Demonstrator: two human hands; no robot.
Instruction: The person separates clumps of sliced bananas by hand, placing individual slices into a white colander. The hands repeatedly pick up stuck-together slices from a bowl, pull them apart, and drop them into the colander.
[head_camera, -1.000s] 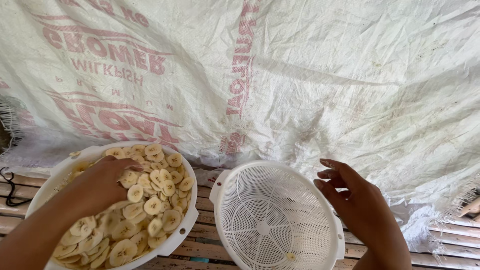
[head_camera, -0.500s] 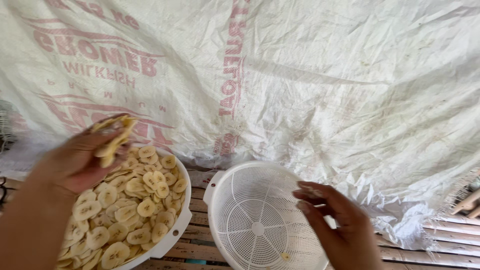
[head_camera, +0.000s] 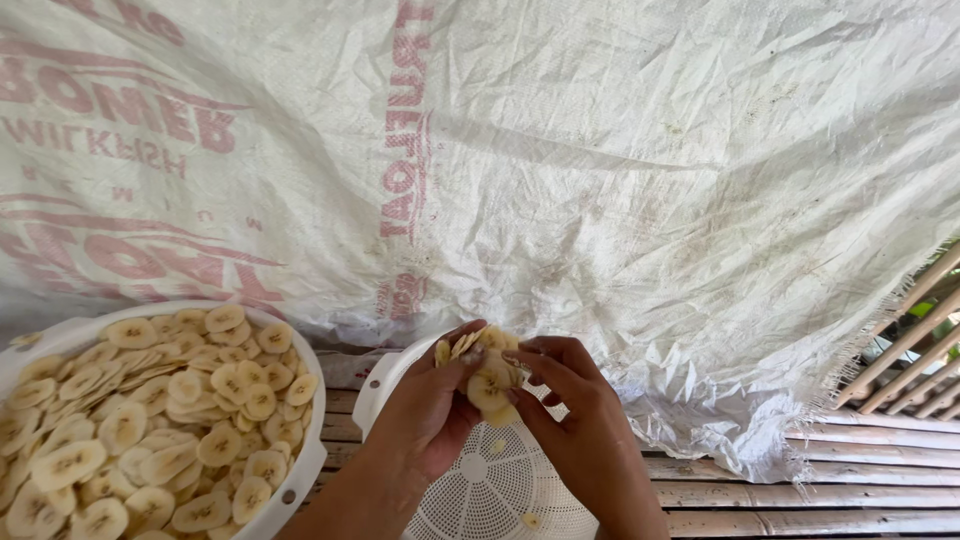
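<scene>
My left hand (head_camera: 425, 410) holds a small bunch of pale yellow banana slices (head_camera: 488, 378) above a white plastic strainer basket (head_camera: 480, 490). My right hand (head_camera: 580, 420) meets it from the right, its fingers touching the same slices. A white bowl (head_camera: 300, 470) at the lower left is heaped with many more banana slices (head_camera: 150, 420). One or two slices lie in the strainer.
A large white woven sack cloth (head_camera: 620, 180) with red print covers the surface ahead. Bamboo slats (head_camera: 800, 490) run under the bowl and strainer and show at the lower right edge.
My left hand lifted a handful of slices out of the bowl and carried it right, over the strainer. My right hand rose to meet it.
</scene>
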